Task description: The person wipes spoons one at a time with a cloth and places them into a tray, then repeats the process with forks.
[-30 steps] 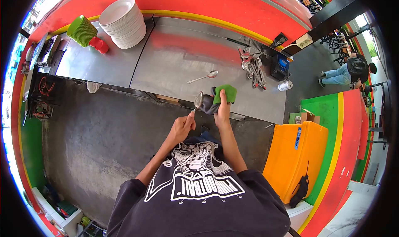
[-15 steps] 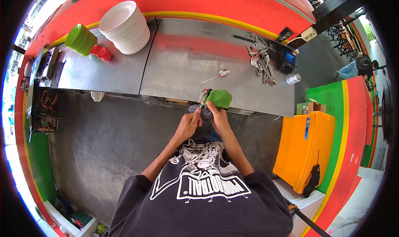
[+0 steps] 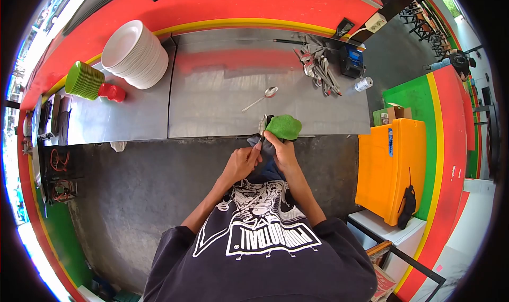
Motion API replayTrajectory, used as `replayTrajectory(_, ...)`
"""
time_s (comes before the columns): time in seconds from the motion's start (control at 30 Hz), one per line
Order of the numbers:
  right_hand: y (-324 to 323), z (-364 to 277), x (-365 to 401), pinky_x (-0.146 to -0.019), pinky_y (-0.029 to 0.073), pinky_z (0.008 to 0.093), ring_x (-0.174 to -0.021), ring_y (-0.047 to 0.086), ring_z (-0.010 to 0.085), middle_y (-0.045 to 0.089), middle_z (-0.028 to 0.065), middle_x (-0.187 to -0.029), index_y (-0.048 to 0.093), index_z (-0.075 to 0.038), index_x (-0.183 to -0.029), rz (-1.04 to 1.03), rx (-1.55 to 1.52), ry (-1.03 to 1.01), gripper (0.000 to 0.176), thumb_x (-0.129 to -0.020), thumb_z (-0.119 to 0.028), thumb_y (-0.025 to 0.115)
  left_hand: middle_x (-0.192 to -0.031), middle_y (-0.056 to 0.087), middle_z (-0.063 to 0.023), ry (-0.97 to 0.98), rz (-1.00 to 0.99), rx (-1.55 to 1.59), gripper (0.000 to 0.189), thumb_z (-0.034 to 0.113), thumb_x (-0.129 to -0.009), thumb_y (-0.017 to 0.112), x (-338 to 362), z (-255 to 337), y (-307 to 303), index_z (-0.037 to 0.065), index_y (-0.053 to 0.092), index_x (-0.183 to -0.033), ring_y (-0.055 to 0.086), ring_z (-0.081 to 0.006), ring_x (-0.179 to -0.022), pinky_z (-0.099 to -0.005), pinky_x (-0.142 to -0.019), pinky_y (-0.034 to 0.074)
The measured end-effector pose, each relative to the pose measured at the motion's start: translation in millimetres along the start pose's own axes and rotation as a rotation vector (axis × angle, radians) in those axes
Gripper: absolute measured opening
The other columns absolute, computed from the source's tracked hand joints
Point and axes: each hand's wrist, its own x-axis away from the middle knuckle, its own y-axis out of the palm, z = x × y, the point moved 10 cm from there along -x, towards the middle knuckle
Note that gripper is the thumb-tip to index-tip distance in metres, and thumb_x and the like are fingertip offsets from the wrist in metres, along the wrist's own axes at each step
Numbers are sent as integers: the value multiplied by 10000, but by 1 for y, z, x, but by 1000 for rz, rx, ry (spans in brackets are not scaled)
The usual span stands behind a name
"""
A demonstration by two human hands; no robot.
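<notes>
Close to the near edge of the steel counter [image 3: 212,114], my left hand [image 3: 242,163] pinches the handle of a spoon [image 3: 263,124], its bowl pointing up and away from me. My right hand [image 3: 284,154] is closed on a green and dark grey cloth [image 3: 284,127], the thumb pressed on top. The cloth bunches against the spoon and hides part of it. On the counter just beyond my hands lies a second spoon [image 3: 270,92]. Farther right is a heap of spoons and forks [image 3: 321,71].
Stacked white plates [image 3: 138,58], green bowls [image 3: 85,80] and red cups [image 3: 111,92] stand at the counter's left. A blue-black device [image 3: 352,61] and a can [image 3: 363,83] are at its right end. An orange bin [image 3: 389,169] stands to my right.
My view has shifted, so the counter and its contents appear moved left. Both hands keep their hold on the spoon and cloth, which have turned slightly.
</notes>
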Motion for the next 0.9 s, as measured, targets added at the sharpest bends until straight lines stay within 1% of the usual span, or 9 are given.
replayTrajectory(0.1, -13, -29, -16, -780, 489, 268, -883, 629, 113, 671, 41, -983, 655, -23, -1030, 41, 57, -139, 212, -851, -96, 742, -552, 551, -84, 151, 212, -96, 476, 346, -1003, 516, -21, 18, -15, -46, 589, -744, 547, -165, -506, -320, -518, 447)
replayTrajectory(0.13, -17, -37, -21, -788, 488, 265, -889, 627, 111, 671, 41, -989, 655, -21, -1037, 46, 102, -149, 215, -856, -99, 738, -604, 575, -77, 136, 254, -80, 375, 281, -990, 557, -30, 18, -18, -37, 582, -794, 531, -144, -543, -305, -532, 438)
replayTrajectory(0.23, -26, -64, -40, -813, 482, 262, -906, 619, 108, 669, 35, -1003, 654, -17, -1058, 22, 229, -176, 226, -871, -120, 727, -649, 589, -70, 202, 414, 68, 322, 258, -983, 575, -49, 51, -26, -33, 588, -844, 509, -121, -573, -288, -532, 430)
replayTrajectory(0.37, -30, -87, -67, -874, 462, 286, -966, 593, 126, 652, 30, -1054, 636, -21, -1109, -97, 431, -182, 291, -893, -201, 710, -757, 621, -23, 198, 345, 132, 351, 346, -991, 563, -92, 74, -10, 2, 634, -987, 560, -83, -673, -257, -561, 435)
replayTrajectory(0.47, -16, -121, -79, -901, 455, 296, -1017, 578, 138, 630, 43, -1125, 597, -25, -1184, -228, 572, -271, 358, -899, -214, 703, -798, 632, 0, 29, 203, 192, 335, 356, -985, 574, -129, 65, 11, 31, 654, -1004, 560, -72, -709, -236, -605, 426)
replayTrajectory(0.57, -21, -142, -98, -902, 456, 294, -1016, 577, 134, 629, 36, -1109, 585, -22, -1198, -285, 543, -259, 374, -898, -210, 705, -787, 631, 24, 11, 239, 444, 323, 354, -958, 621, -156, 66, 26, 36, 680, -947, 510, -55, -675, -226, -592, 387)
replayTrajectory(0.7, -40, -157, -117, -885, 460, 280, -999, 569, 111, 621, 15, -1093, 587, -32, -1199, -296, 422, -84, 353, -902, -184, 699, -840, 615, 47, -11, 233, 675, 285, 369, -987, 568, -181, 89, 40, 98, 647, -945, 542, -51, -776, -229, -709, 418)
replayTrajectory(0.8, -62, -150, -129, -849, 482, 288, -987, 594, 127, 629, 26, -1078, 571, -42, -1215, -360, 233, 109, 380, -887, -164, 719, -819, 590, 47, 87, 191, 801, 267, 371, -1000, 544, -208, 103, 46, 122, 620, -943, 544, -57, -772, -245, -718, 432)
replayTrajectory(0.9, -73, -165, -131, -812, 512, 314, -960, 627, 156, 632, 45, -1079, 559, -45, -1214, -430, 107, 201, 409, -864, -144, 744, -828, 593, 41, 158, 149, 842, 275, 375, -1008, 525, -230, 115, 61, 119, 615, -964, 551, -61, -779, -253, -721, 439)
